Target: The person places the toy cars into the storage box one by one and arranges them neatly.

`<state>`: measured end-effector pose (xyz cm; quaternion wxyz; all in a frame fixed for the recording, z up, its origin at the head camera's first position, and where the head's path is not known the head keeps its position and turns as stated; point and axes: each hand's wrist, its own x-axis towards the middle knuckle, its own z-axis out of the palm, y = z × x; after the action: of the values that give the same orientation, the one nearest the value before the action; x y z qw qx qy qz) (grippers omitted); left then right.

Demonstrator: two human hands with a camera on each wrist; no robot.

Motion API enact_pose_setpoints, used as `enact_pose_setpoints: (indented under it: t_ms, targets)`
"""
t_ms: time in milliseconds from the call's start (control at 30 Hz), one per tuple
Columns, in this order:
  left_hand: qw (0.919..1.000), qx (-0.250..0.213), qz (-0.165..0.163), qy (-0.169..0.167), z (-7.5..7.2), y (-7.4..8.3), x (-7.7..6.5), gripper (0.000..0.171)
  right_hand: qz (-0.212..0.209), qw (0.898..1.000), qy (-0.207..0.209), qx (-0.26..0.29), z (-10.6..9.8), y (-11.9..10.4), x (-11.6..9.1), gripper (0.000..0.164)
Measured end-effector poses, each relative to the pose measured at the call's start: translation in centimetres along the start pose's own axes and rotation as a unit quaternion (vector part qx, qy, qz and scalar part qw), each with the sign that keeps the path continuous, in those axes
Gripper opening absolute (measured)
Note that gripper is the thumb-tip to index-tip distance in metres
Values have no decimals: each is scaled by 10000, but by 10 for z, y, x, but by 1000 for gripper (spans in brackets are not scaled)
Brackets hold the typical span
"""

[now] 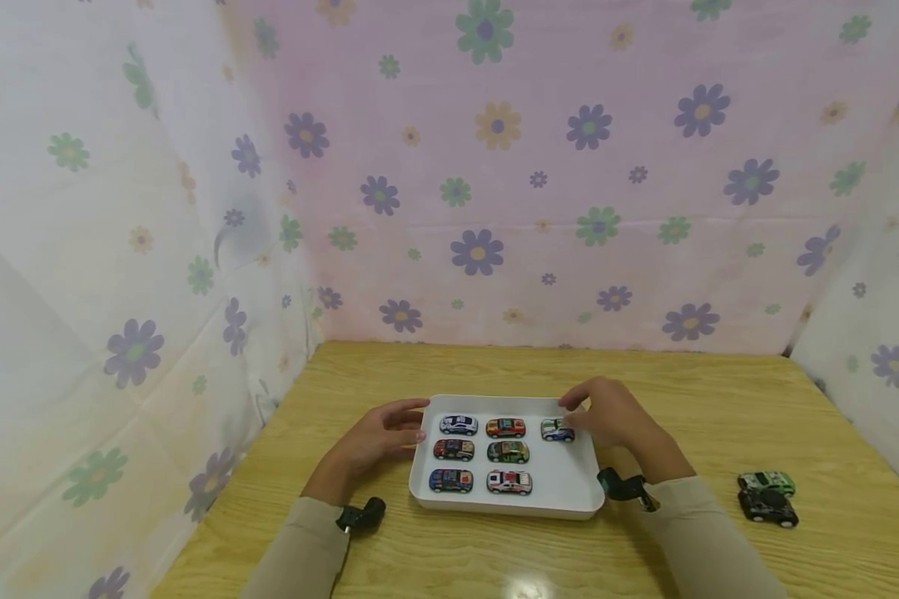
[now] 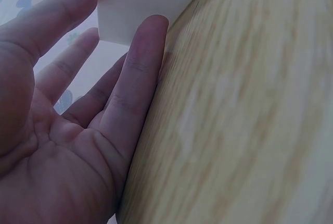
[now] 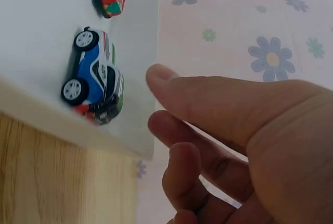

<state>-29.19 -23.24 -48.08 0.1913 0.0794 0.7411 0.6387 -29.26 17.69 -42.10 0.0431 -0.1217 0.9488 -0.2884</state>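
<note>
A white tray (image 1: pixel 562 482) sits on the table with several toy cars in it, arranged in columns. My left hand (image 1: pixel 385 431) is at the tray's left side; in the left wrist view its extended fingers (image 2: pixel 136 62) touch the white wall. Over the tray's far right corner is my right hand (image 1: pixel 607 412). Close to it, a white, blue and green toy car (image 3: pixel 96 75) stands on its wheels in the tray. The right thumb and fingertips are apart from that car, with nothing between them. A red and orange toy car (image 1: pixel 505 428) is to its left.
Two more toy cars, one green (image 1: pixel 775 480) and one black (image 1: pixel 768 507), stand close together on the wooden table (image 1: pixel 374 557) at the right. Flower-patterned cloth (image 1: pixel 539 208) encloses the table at the back and sides.
</note>
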Motion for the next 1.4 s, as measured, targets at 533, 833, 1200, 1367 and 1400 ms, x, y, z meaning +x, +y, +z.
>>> enact_pose_setpoints:
  t_ms: [533,833,1200,1367,1400]
  targets:
    - [10000,-27,-14,46,0,3,0,62,-550,9976,412,-47,-32,29,-27,26]
    - [10000,9,-2,39,0,2,-1,62,-639,9970,410,-138,-45,48,-45,27]
    - [10000,15,11,16,-1,0,-1,61,-757,9943,605,-447,-62,68,-70,24]
    - [10000,-32,29,-30,-1,-1,-1,61,-790,9927,637,-646,-70,79,-83,25]
    - [10000,-43,30,-36,-1,-1,-1,61,-784,9927,632,-661,-71,82,-85,26]
